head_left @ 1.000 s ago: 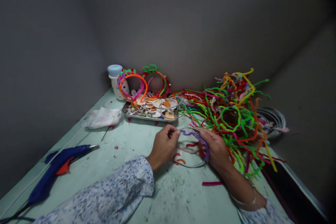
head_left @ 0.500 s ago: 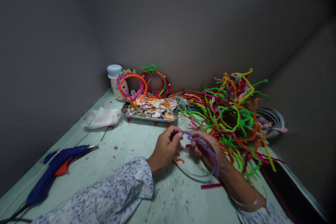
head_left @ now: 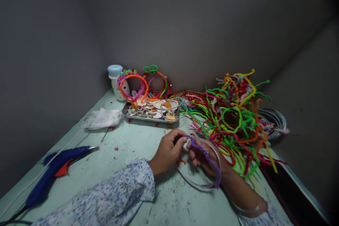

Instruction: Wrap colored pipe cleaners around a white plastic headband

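A thin silver metal headband hoop (head_left: 194, 184) is held above the tabletop, its curve facing me. A fuzzy purple pipe cleaner (head_left: 205, 152) runs wavily along the hoop's right side. With thumb and forefinger pinched together, my left hand (head_left: 169, 150) grips the pipe cleaner's upper left end; whether it also holds the metal is hidden. My right hand (head_left: 205, 155) reaches through the hoop with its fingers curled close to the left fingertips. Its fingertips seem to pinch the same purple strand, partly covered by the hoop.
A blue glue gun (head_left: 59, 169) with its cord lies at left, near a white plastic packet (head_left: 104, 118). A metal tray (head_left: 148, 119) of shells stands behind, with decorated headbands (head_left: 134, 77) and a blue-lidded jar (head_left: 116, 81). Tangled pipe cleaners (head_left: 235, 113) and a coil of hoops (head_left: 277, 123) lie right.
Both hands stay close together; my right hand has turned slightly and shifted left. The hoop and purple pipe cleaner have tilted a little downward. A magenta strip below the hoop has gone from sight.
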